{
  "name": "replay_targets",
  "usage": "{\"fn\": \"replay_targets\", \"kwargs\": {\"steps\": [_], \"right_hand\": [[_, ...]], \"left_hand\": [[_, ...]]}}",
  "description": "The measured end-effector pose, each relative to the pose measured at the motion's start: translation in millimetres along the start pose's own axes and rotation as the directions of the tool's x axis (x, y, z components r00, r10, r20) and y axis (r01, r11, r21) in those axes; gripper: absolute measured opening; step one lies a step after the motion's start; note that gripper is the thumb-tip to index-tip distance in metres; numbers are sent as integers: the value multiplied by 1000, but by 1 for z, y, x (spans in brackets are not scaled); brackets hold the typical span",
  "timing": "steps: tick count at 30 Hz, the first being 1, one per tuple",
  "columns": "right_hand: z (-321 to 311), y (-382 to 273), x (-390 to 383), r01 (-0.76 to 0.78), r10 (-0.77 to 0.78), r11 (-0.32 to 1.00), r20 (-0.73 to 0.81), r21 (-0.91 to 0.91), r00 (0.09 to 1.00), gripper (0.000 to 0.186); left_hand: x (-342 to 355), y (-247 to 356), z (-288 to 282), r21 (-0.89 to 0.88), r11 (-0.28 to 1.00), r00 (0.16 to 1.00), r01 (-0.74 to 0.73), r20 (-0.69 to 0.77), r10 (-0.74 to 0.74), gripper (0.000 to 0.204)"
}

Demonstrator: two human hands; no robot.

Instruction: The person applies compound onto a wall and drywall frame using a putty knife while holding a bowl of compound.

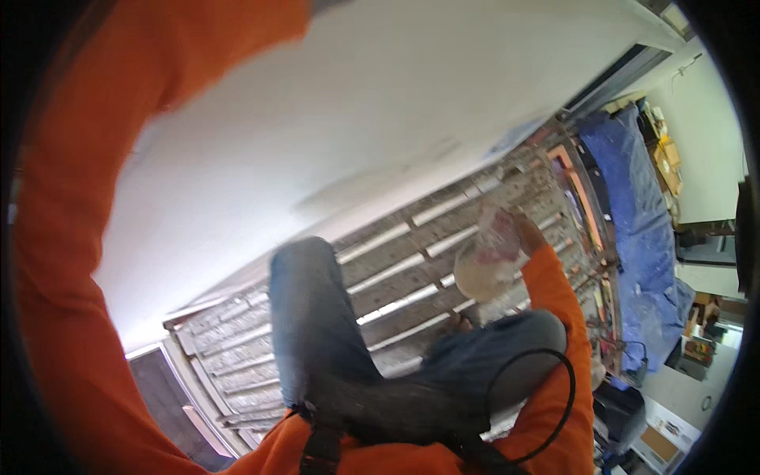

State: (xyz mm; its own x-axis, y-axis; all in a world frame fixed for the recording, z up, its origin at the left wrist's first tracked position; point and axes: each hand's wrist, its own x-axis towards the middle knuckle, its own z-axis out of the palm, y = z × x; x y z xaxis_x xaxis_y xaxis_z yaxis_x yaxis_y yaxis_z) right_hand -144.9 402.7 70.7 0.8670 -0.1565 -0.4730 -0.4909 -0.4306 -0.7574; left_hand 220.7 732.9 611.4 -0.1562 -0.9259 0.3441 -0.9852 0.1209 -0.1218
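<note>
My right hand [529, 231] is at the right, beyond my bent knee, with its fingers closed on a clear, crumpled plastic bag [495, 245]. Reddish and pale patches show through the bag, and its rounded lower end [481, 279] looks beige; what is inside cannot be made out. My left arm [59, 237], in an orange sleeve, reaches up along the left side to the white wall [356, 103]. The left hand lies past the upper edge of the picture, apart from a small grey sliver at the cuff.
I sit on a slatted wooden platform [400, 252] with gaps between its boards, beside the wall. Beyond its right end hangs a blue tarp [633, 214]. Boxes and other items are lower right. A black cable [571, 388] loops by my right arm. A dark doorway [170, 396] is lower left.
</note>
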Motion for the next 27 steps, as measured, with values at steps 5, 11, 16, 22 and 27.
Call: {"fn": "replay_targets", "kwargs": {"steps": [5, 11, 16, 22, 27], "right_hand": [[-10, -16, -74, 219, -172, 951, -214, 220, 962, 47], [-35, -141, -156, -133, 564, 590, -290, 796, 773, 29], [-2, -143, -202, -454, 328, 816, -360, -358, 873, 33], [93, -129, -156, -391, 314, 706, -234, -590, 920, 41], [105, -139, -106, -528, 493, 583, -248, -618, 834, 35]], "left_hand": [[-86, -15, -44, 40, 991, 983, 128, 125, -132, 59], [-148, -60, -57, 95, 995, 971, -7, 240, -16, 59], [-147, -70, -32, 17, 999, 990, -38, 134, 35, 57], [-149, -54, -21, -70, 996, 998, 61, 18, -60, 54], [-155, -65, -16, -73, 997, 1000, 11, 9, -10, 52]]}}
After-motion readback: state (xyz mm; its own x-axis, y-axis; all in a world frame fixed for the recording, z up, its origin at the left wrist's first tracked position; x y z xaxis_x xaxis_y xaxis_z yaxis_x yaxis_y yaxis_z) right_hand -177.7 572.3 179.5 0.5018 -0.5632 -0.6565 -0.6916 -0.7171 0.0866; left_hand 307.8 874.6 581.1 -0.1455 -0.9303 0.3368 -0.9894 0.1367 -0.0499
